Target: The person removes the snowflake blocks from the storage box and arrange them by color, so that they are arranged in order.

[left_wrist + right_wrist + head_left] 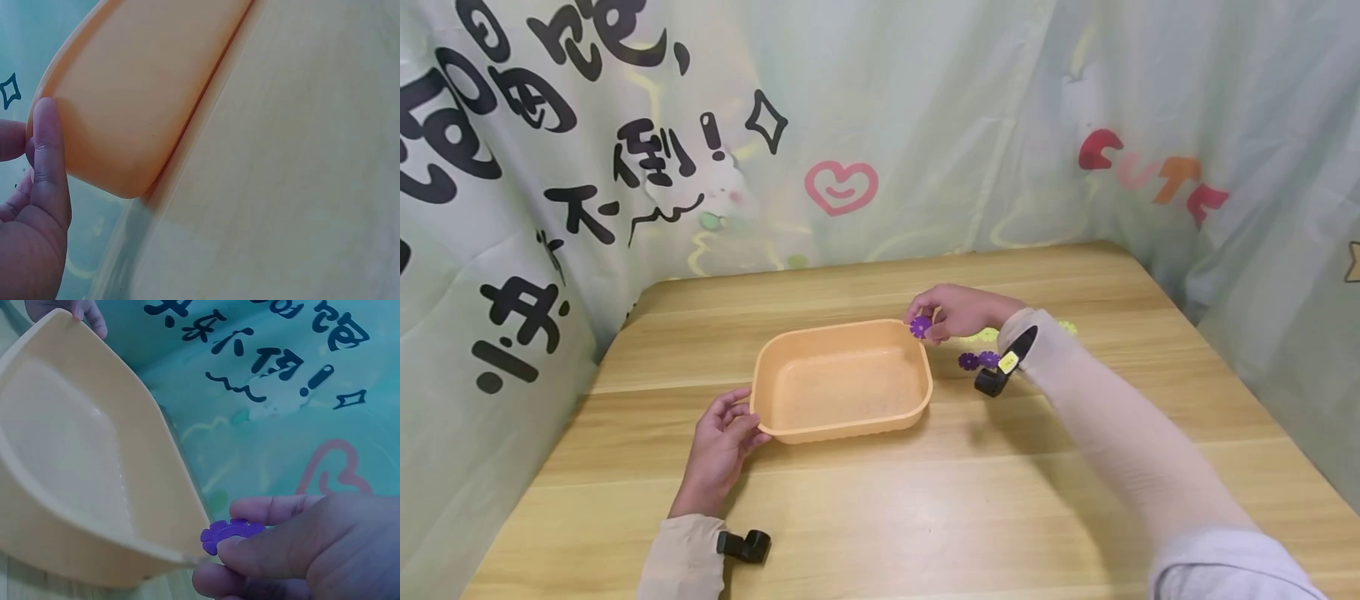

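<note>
An orange rectangular plastic basin [842,429] rests on the wooden table, its inside bare. My left hand [718,446] grips the basin's near left corner, thumb at the rim and fingers along the outside; the left wrist view shows the thumb [49,144] lying along the basin wall. My right hand [962,312] pinches a purple notched disc [228,535] between thumb and fingers, right at the basin's far right corner. More purple discs [968,362] lie on the table below the right wrist, with yellow-green discs [988,334] behind them, partly hidden by the hand and sleeve.
A yellow-green disc [1067,327] shows just past the right forearm. The wooden table [880,517] reaches back to a printed curtain [940,125], which also hangs along both sides. Black wrist cameras [747,547] are strapped to both sleeves.
</note>
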A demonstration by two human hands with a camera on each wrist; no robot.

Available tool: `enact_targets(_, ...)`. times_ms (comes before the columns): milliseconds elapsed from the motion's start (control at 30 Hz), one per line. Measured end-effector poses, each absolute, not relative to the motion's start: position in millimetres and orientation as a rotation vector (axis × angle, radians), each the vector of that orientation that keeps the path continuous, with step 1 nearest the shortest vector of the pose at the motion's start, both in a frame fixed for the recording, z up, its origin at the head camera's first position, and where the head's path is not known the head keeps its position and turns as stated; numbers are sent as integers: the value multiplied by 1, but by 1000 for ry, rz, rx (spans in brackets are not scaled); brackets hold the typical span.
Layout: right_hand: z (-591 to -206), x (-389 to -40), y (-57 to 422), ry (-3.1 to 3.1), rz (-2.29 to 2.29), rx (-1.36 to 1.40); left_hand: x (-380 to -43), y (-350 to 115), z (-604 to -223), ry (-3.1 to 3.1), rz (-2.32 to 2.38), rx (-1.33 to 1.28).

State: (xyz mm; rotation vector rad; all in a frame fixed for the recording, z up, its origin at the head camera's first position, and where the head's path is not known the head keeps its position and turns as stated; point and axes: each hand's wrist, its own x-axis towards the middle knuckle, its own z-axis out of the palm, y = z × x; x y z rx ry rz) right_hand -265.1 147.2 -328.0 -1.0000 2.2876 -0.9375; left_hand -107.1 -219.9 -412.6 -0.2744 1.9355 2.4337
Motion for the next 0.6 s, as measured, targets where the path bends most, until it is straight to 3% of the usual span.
enact_targets(600,-342,-249,213,2388,-959,-775,-107,-220,-413,1924,2454,-258)
